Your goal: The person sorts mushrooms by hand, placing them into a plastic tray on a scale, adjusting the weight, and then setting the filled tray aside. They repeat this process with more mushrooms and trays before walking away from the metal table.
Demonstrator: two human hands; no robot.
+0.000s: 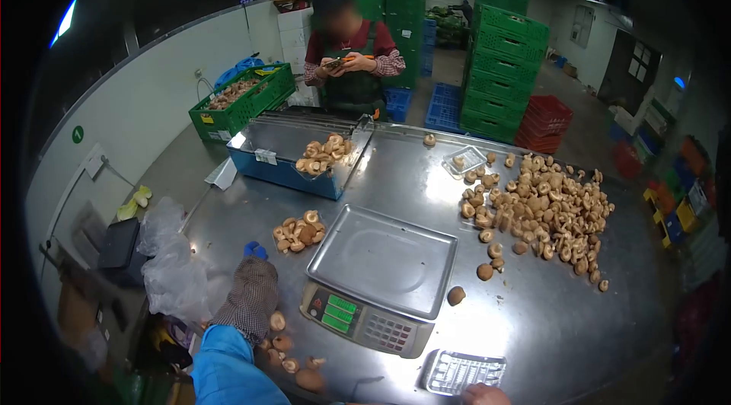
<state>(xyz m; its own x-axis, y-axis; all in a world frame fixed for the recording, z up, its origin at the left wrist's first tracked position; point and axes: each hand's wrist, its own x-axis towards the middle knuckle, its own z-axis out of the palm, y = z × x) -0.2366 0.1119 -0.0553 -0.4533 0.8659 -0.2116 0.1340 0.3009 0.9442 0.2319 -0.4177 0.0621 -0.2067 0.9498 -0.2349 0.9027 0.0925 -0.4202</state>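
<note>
My left hand (256, 250), in a blue glove below a checkered cuff, is beside a small tray heaped with shiitake mushrooms (298, 232). Its fingers are mostly hidden by the sleeve and wrist. At the bottom edge, my right hand (486, 395) grips the near edge of a clear plastic tray (463, 372) that holds no mushrooms. Between the hands stands a weighing scale (384, 260) with a bare metal pan and lit green displays. Several loose mushrooms (290, 365) lie near my left forearm.
A large mushroom pile (552, 211) covers the table's right side, near another clear tray (464, 162). A blue-sided wrapping machine (285, 173) carries a filled tray. Behind it a person (346, 62) holds a phone-like object. Plastic bags (171, 260) hang at left; green crates (502, 62) are stacked behind.
</note>
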